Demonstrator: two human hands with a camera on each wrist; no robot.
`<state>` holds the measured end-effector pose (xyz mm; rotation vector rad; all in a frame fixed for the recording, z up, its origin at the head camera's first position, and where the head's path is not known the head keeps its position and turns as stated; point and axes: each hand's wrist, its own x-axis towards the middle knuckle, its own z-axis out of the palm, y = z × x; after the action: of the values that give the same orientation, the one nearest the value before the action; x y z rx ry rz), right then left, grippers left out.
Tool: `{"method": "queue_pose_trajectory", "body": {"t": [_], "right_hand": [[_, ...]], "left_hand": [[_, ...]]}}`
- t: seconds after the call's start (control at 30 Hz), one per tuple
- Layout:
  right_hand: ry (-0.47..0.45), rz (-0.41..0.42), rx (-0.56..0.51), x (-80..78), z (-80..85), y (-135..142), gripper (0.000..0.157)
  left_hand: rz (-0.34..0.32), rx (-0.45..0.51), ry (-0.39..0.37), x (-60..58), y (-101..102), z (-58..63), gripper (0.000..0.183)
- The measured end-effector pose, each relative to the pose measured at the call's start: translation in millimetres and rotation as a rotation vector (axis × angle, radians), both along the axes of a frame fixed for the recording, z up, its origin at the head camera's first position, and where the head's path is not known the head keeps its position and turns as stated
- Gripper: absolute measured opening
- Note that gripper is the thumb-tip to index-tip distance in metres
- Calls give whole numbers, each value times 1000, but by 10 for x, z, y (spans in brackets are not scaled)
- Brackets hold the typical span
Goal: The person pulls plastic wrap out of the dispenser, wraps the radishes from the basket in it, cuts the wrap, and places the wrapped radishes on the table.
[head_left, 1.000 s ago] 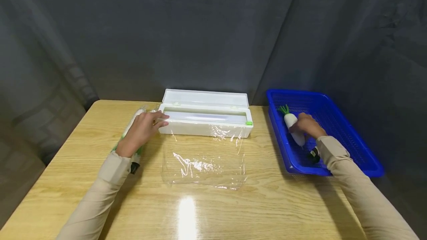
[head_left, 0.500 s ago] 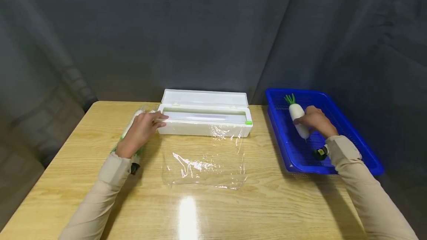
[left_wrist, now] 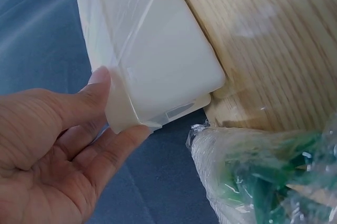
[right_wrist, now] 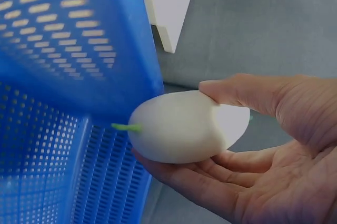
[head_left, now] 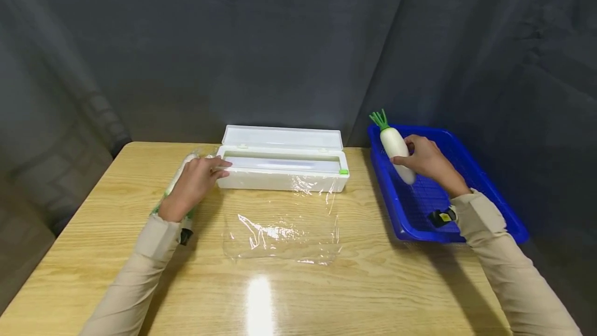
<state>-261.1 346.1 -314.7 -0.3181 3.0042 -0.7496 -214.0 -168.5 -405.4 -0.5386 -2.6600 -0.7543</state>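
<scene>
My right hand [head_left: 426,157] grips a white radish [head_left: 394,144] with short green stems, above the left part of the blue basket [head_left: 401,222]. In the right wrist view, thumb and fingers lie on opposite sides of the radish [right_wrist: 174,126]. At the left end of a white cling film dispenser [head_left: 280,180], my left hand [head_left: 193,183] pinches the corner between thumb and fingers; the left wrist view shows this dispenser corner [left_wrist: 174,66] close up. Clear cling film [head_left: 280,232] stretches from the dispenser's front over the table.
A film-wrapped white and green vegetable [left_wrist: 253,171] lies beside the dispenser's left end, partly hidden by my left arm in the head view. The dispenser's lid [head_left: 282,137] stands raised at the back. A dark curtain [head_left: 261,45] hangs behind the wooden table [head_left: 354,294].
My right hand has lifted the radish from inside the basket, up and lately leftward, so its stems now rise past the basket's rim. My left hand has kept its place on the dispenser.
</scene>
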Motion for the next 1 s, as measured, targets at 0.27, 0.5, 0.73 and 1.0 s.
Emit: {"method": "queue_pose_trajectory", "body": {"t": [0.27, 0.5, 0.73, 1.0], "right_hand": [[106, 26, -44, 20, -60, -130, 55], [212, 64, -102, 92, -16, -248, 52], [287, 137, -159, 143, 35, -513, 55], [285, 167, -172, 156, 40, -670, 54]], "left_hand": [[4, -10, -10, 2, 23, -18, 23], [-6, -13, -13, -13, 31, -5, 23], [9, -18, -4, 16, -10, -3, 22], [1, 0, -5, 10, 17, -9, 22]]}}
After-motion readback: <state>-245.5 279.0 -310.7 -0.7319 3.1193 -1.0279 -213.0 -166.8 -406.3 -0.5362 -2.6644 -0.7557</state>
